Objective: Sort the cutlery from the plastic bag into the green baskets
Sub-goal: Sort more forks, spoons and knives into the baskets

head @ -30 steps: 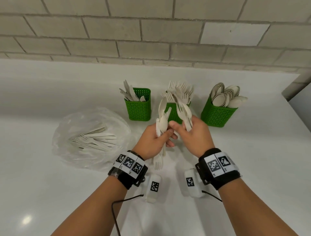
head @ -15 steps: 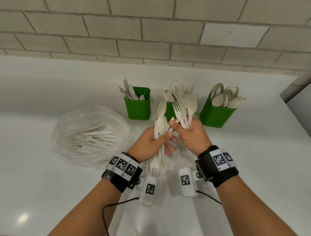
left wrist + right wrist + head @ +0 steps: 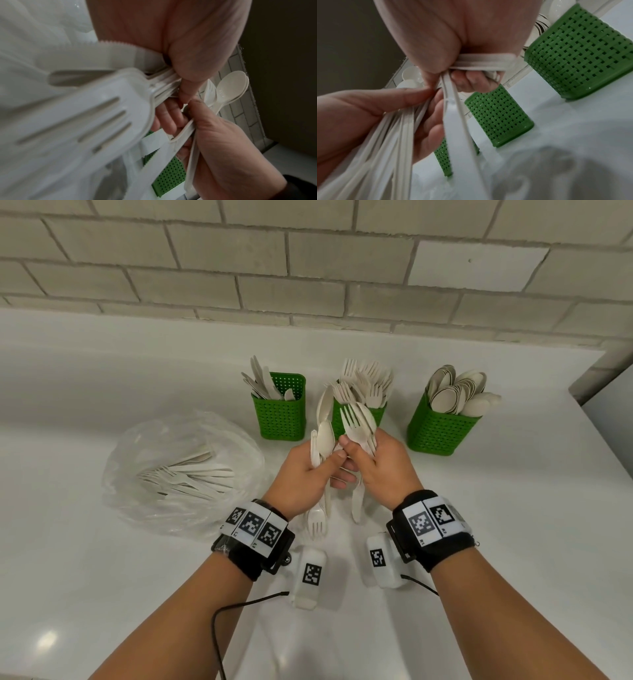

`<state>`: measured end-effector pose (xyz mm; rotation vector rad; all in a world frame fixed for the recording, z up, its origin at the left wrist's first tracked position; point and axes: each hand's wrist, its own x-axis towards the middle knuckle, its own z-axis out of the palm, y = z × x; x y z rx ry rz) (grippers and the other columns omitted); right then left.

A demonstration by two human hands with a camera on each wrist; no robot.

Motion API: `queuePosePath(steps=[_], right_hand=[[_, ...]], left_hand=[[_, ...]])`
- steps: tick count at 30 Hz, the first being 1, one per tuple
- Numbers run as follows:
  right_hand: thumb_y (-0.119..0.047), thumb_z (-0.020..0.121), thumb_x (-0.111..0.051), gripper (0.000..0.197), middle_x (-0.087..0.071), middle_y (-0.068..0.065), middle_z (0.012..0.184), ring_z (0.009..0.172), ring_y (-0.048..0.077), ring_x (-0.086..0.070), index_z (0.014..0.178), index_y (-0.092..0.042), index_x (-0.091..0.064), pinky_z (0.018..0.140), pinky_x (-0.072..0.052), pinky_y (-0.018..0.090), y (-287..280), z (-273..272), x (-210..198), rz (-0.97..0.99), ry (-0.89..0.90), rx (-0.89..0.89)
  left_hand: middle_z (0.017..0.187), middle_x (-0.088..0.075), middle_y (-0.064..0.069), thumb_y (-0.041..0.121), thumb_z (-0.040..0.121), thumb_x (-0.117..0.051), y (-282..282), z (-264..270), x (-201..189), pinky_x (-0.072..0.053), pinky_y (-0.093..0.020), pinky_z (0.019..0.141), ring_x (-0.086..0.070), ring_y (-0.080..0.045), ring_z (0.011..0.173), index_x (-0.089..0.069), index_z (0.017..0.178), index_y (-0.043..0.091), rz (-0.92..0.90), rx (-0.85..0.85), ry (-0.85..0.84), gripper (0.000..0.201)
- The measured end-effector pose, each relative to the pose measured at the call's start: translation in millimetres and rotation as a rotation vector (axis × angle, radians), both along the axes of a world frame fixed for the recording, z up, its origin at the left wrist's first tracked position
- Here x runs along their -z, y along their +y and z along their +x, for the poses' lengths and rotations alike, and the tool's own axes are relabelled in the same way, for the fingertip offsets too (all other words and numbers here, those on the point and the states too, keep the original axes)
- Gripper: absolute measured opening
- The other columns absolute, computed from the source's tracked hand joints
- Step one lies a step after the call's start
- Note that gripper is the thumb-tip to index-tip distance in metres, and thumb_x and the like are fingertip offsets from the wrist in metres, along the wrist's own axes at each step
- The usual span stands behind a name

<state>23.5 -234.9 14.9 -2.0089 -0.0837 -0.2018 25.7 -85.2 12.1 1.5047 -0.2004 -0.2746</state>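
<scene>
Both hands draw together; left hand grips mixed cutlery, right hand clutches a fork and spoon.

The three baskets are bright green with a woven, holed pattern. The cutlery is cream-white. The plastic bag is clear. The counter is white, the wall tiles pale grey-beige.
</scene>
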Motion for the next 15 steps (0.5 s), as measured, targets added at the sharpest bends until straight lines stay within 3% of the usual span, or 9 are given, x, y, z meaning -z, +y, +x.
queuePosePath(steps=[3, 7, 10, 15], right_hand=[[-0.036, 0.096, -0.055, 0.022, -0.060, -0.010, 0.065, 0.062, 0.008, -0.059, 0.085, -0.018, -0.060, 0.062, -0.048, 0.021, -1, 0, 0, 0.003, 0.032, 0.015], [-0.034, 0.101, -0.046, 0.039, -0.046, -0.006, 0.046, 0.042, 0.018, -0.052, 0.068, -0.014, -0.050, 0.050, -0.045, 0.027, 0, 0, -9, 0.229, 0.111, 0.028], [-0.034, 0.104, -0.039, 0.042, -0.042, 0.001, 0.047, 0.040, 0.023, -0.049, 0.073, -0.008, -0.053, 0.048, -0.045, 0.032, 2, 2, -16, 0.496, 0.132, 0.033], [-0.036, 0.104, -0.036, 0.045, -0.038, 0.005, 0.051, 0.042, 0.017, -0.040, 0.094, 0.001, -0.061, 0.049, -0.045, 0.031, 5, 4, -27, 0.850, 0.189, 0.002]], left_hand=[[0.080, -0.072, -0.007, 0.009, 0.099, -0.052, 3, 1, -2, -0.058, -0.029, 0.063, -0.068, -0.016, 0.065, -0.065, 0.108, -0.002, -0.032, -0.023, 0.017, 0.019], [0.077, -0.072, -0.005, 0.011, 0.099, -0.053, 6, 2, -6, -0.056, -0.029, 0.063, -0.066, -0.017, 0.063, -0.066, 0.102, 0.002, -0.083, -0.041, 0.036, 0.016], [0.079, -0.074, -0.004, 0.012, 0.099, -0.052, 7, 3, -8, -0.057, -0.029, 0.066, -0.067, -0.016, 0.064, -0.066, 0.100, 0.005, -0.094, -0.044, 0.051, 0.016], [0.086, -0.076, -0.007, 0.014, 0.099, -0.052, 8, 2, -9, -0.058, -0.035, 0.074, -0.070, -0.020, 0.072, -0.067, 0.103, 0.004, -0.115, -0.021, 0.090, 0.018]])
